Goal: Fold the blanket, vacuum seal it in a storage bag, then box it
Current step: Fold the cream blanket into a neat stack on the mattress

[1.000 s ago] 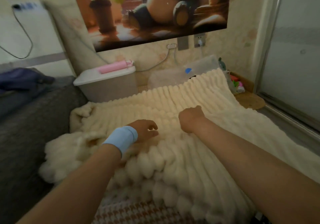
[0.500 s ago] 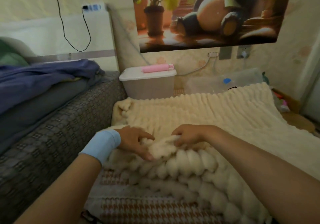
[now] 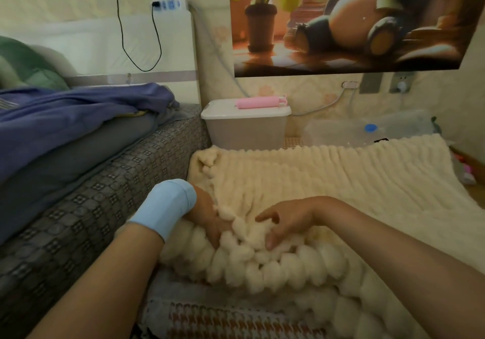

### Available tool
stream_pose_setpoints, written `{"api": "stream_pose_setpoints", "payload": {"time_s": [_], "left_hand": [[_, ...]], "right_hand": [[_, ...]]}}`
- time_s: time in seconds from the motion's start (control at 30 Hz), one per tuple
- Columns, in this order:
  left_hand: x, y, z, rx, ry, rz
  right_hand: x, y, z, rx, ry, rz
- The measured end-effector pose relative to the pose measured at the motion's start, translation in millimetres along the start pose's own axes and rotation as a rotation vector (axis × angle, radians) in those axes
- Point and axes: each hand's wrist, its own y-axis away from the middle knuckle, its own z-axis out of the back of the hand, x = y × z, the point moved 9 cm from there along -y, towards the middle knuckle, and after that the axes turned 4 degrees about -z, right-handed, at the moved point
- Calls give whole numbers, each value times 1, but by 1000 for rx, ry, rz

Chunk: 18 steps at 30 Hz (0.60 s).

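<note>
A cream, ribbed fluffy blanket (image 3: 328, 181) lies spread on the floor, its thick near edge bunched in front of me. My left hand (image 3: 207, 215), with a light blue wristband, is pushed into that bunched edge, and its fingers curl round the fluff, partly hidden. My right hand (image 3: 286, 220) rests just to the right with thumb and fingers spread over the same edge, closed on nothing. A clear storage bag (image 3: 370, 134) with a blue valve cap lies beyond the blanket's far edge. A white lidded box (image 3: 246, 128) stands at the wall.
A pink roll (image 3: 259, 102) lies on the box lid. The bed's patterned grey side (image 3: 105, 194) runs along the left, with purple bedding (image 3: 65, 118) on top. A houndstooth mat (image 3: 223, 320) shows under the near edge. Small toys (image 3: 469, 176) sit at far right.
The view has swung left toward the bed. Both hands have come to the blanket's near left edge. My right hand has loosened from a pinch to spread fingers, and my left hand has dug deeper in.
</note>
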Motion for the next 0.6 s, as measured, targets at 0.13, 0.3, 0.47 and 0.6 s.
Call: {"api": "stream_pose_setpoints", "payload": {"time_s": [0.13,0.3,0.47,0.6], "left_hand": [[14,13,53,-539,-96,-4],[9,27,81,-1235,-127,-6],[-3,-36,29,-723,181,-248],[-15,-52,-19,-375,267,-317]], "right_hand": [[8,-2,43,-292,65,22],[-21,31,108,-1083,325,-303],[6,-6,60,-753,138,76],[-12,-36,-10,-337,374,-131]]}}
